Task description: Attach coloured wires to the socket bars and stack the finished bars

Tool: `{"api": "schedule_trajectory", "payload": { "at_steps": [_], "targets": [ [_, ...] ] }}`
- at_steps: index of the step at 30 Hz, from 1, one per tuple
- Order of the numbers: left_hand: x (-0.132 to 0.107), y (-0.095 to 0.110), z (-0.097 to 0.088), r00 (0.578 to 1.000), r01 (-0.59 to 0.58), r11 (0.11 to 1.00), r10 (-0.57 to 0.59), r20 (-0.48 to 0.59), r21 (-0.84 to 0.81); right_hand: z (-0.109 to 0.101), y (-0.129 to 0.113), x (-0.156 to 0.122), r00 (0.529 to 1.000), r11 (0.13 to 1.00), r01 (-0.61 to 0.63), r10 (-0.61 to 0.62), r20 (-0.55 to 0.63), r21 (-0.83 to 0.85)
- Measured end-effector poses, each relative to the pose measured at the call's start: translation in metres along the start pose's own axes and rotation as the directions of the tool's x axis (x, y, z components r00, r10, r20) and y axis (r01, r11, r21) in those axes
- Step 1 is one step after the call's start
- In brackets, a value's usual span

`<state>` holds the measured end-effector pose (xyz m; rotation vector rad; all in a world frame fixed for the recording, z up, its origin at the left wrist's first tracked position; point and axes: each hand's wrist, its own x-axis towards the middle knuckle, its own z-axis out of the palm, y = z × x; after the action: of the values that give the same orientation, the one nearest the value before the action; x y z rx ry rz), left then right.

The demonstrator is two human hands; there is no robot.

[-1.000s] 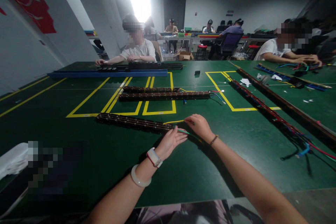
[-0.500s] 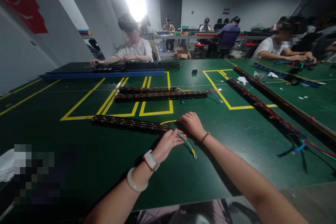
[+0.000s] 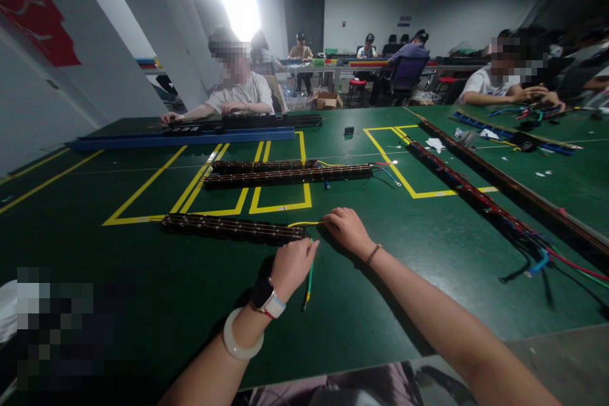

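A long black bar point(image 3: 228, 227) with copper-coloured lines along it lies on the table in front of me. My left hand point(image 3: 291, 263) is closed over its right end, its fingertips partly hidden. From beside the left thumb a green wire point(image 3: 311, 276) hangs down toward me, ending in a yellow sleeve and a dark terminal. A yellow wire point(image 3: 304, 224) runs from the same end of the bar to my right hand point(image 3: 346, 229), whose bent fingers are pinched on its tip.
Two similar bars point(image 3: 285, 174) lie beyond, across yellow tape outlines. On the right, long bars with red and blue wires point(image 3: 480, 193) slant toward me. A blue channel point(image 3: 190, 138) lies at the far edge, before a seated co-worker point(image 3: 242, 92). Another person point(image 3: 495, 85) works at far right.
My left hand has turned and drawn slightly left, closing at the bar's end. The green wire swung from pointing right to hanging toward me. My right hand keeps the yellow wire.
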<state>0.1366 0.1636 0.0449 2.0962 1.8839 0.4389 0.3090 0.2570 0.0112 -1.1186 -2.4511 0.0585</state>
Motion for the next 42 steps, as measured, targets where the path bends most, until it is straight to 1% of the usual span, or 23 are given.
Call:
{"api": "schedule_trajectory", "payload": {
  "at_steps": [2,5,9,14,16,17,19,21,23,25,26,27,29,31,33,36,39,42],
  "targets": [
    [-0.001,0.001,0.002,0.999,-0.032,0.992,0.029,0.028,0.122,0.0,0.0,0.0,1.0,1.0,0.015,-0.015,0.002,-0.007],
    [0.0,0.001,0.008,0.997,-0.049,0.977,0.036,0.069,0.207,0.0,-0.001,0.0,1.0,1.0,0.03,-0.03,0.001,-0.009],
    [0.003,-0.001,0.011,0.996,-0.067,0.968,0.051,0.072,0.242,-0.001,-0.002,-0.001,0.999,0.999,0.049,-0.049,-0.004,0.003],
    [0.006,-0.002,0.01,0.991,-0.116,0.942,0.086,0.107,0.314,0.001,0.0,-0.001,0.998,0.998,0.065,-0.065,-0.013,0.027],
    [0.006,-0.003,0.009,0.988,-0.145,0.934,0.118,0.102,0.326,0.001,0.0,-0.001,0.998,0.996,0.065,-0.063,-0.03,0.061],
    [0.006,-0.004,0.008,0.983,-0.178,0.93,0.154,0.098,0.321,0.001,-0.001,-0.001,0.997,0.994,0.064,-0.06,-0.044,0.094],
    [0.005,-0.005,0.007,0.957,-0.289,0.914,0.279,0.079,0.286,0.001,-0.006,-0.002,0.996,0.98,0.057,-0.043,-0.077,0.192],
    [0.004,-0.005,0.006,0.9,-0.432,0.871,0.434,0.046,0.233,0.0,-0.012,-0.003,0.996,0.953,0.051,-0.025,-0.091,0.298],
    [0.002,-0.004,0.007,0.833,-0.544,0.819,0.553,-0.001,0.183,0.0,-0.019,-0.004,0.997,0.933,0.055,-0.035,-0.064,0.355],
    [0.0,-0.002,0.008,0.783,-0.611,0.78,0.621,-0.046,0.137,0.002,-0.023,-0.005,0.998,0.931,0.061,-0.063,-0.007,0.36],
    [-0.001,-0.001,0.009,0.769,-0.628,0.769,0.636,-0.062,0.119,0.003,-0.023,-0.005,0.997,0.934,0.056,-0.07,0.025,0.354],
    [-0.002,0.0,0.01,0.764,-0.634,0.766,0.641,-0.071,0.105,0.004,-0.023,-0.004,0.996,0.937,0.044,-0.067,0.054,0.346],
    [-0.003,0.001,0.011,0.777,-0.62,0.78,0.625,-0.072,0.082,0.004,-0.021,-0.001,0.994,0.942,-0.001,-0.036,0.102,0.337],
    [-0.004,0.002,0.012,0.809,-0.582,0.812,0.584,-0.073,0.04,0.001,-0.017,0.004,0.99,0.942,-0.056,0.009,0.144,0.332],
    [-0.004,0.002,0.012,0.845,-0.533,0.845,0.529,-0.077,-0.044,-0.004,-0.015,0.009,0.981,0.943,-0.093,0.033,0.191,0.319],
    [-0.004,0.003,0.011,0.904,-0.425,0.876,0.421,-0.068,-0.228,-0.012,-0.013,0.014,0.966,0.951,-0.101,0.024,0.257,0.293],
    [-0.003,0.002,0.009,0.951,-0.286,0.858,0.309,-0.017,-0.427,-0.018,-0.01,0.015,0.954,0.945,-0.089,-0.01,0.301,0.316],
    [0.0,0.0,0.01,0.975,-0.11,0.797,0.202,0.09,-0.593,-0.019,-0.004,0.011,0.934,0.925,-0.115,-0.024,0.357,0.363]
  ]
}}
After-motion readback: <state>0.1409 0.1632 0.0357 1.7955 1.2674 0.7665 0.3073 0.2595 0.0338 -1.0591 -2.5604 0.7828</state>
